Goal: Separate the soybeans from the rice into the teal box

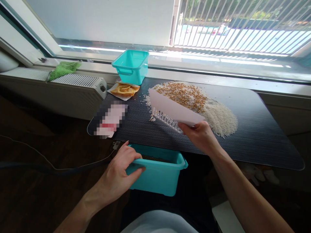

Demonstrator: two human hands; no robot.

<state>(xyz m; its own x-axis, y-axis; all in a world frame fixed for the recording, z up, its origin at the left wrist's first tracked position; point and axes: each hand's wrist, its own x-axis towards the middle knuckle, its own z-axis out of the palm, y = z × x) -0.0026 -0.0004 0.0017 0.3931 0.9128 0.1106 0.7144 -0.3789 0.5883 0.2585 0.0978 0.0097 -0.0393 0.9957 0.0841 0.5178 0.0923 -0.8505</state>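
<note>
My left hand (123, 165) is closed over the near left rim of a turquoise plastic bin (155, 178), thumb outside. The bin is just below the table's front edge, and a brownish layer of small grains (155, 158) shows inside it. With my right hand (198, 134) I grip the right end of a white panel (173, 105) with a row of slots along its lower edge. The panel is tilted above the table, in front of a spread pile of white rice (220, 118) topped with yellow-brown round grains (186, 94). It hides part of the pile.
On the dark table (257, 129), a second turquoise bin (131, 66) stands by the window. Near it are a yellow folded item on white paper (124, 90) and a blurred-out object (110, 119). A green cloth (64, 69) lies on the radiator (80, 81). A cable (80, 167) runs at left.
</note>
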